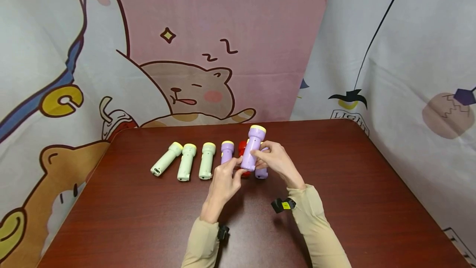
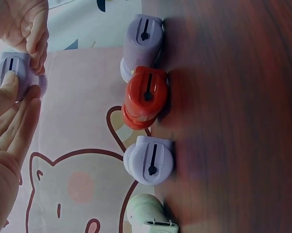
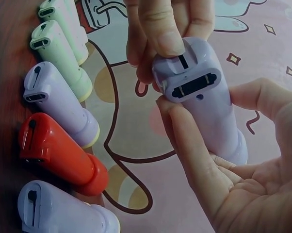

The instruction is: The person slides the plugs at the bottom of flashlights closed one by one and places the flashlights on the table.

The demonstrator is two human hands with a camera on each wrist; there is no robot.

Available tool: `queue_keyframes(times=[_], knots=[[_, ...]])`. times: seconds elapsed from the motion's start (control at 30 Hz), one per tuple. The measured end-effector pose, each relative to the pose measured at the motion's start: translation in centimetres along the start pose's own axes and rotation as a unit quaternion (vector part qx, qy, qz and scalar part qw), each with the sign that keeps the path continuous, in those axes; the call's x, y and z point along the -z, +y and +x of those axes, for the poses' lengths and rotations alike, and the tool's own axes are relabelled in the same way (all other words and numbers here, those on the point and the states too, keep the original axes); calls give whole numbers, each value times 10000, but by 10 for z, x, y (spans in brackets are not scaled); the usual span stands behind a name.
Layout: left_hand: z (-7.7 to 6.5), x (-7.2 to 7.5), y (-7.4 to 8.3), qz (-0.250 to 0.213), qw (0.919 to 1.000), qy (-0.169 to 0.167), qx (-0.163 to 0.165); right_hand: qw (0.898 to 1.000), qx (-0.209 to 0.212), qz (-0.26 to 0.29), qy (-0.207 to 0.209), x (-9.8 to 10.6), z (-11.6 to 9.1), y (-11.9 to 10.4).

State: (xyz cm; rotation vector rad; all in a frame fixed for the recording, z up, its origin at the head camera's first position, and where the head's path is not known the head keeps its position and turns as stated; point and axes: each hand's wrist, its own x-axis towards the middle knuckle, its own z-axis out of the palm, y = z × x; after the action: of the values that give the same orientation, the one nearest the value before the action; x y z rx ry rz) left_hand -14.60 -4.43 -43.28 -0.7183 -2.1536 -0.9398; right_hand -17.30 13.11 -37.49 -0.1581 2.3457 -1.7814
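A purple flashlight (image 1: pixel 252 150) with a yellow rim is held up over the table, its lamp end tilted up and away. My right hand (image 1: pixel 278 160) grips its body between thumb and fingers. At the tail end, my left hand (image 1: pixel 222 180) pinches the base, thumb on the slotted end cap, as the left wrist view shows. The right wrist view shows the same purple flashlight (image 3: pixel 215 121) from below, with a dark rectangular opening in its tail. Behind the hands lie a red flashlight (image 3: pixel 58 158) and two more purple flashlights, one on the left (image 3: pixel 63 104) and one on the right (image 3: pixel 63 211).
Three pale green flashlights, the leftmost (image 1: pixel 166 159) slanted, the middle (image 1: pixel 186 163) and right (image 1: pixel 207 161) straighter, continue the row to the left. The brown table (image 1: pixel 148 218) ends at a cartoon-printed cloth (image 1: pixel 260 53). Black straps sit on both wrists.
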Motion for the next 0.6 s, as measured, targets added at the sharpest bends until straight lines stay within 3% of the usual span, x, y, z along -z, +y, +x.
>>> queue_keyframes(times=[0.6], knots=[[0, -3, 4, -122, 9993, -270, 222, 9999, -88, -53, -118, 7, 2, 4]])
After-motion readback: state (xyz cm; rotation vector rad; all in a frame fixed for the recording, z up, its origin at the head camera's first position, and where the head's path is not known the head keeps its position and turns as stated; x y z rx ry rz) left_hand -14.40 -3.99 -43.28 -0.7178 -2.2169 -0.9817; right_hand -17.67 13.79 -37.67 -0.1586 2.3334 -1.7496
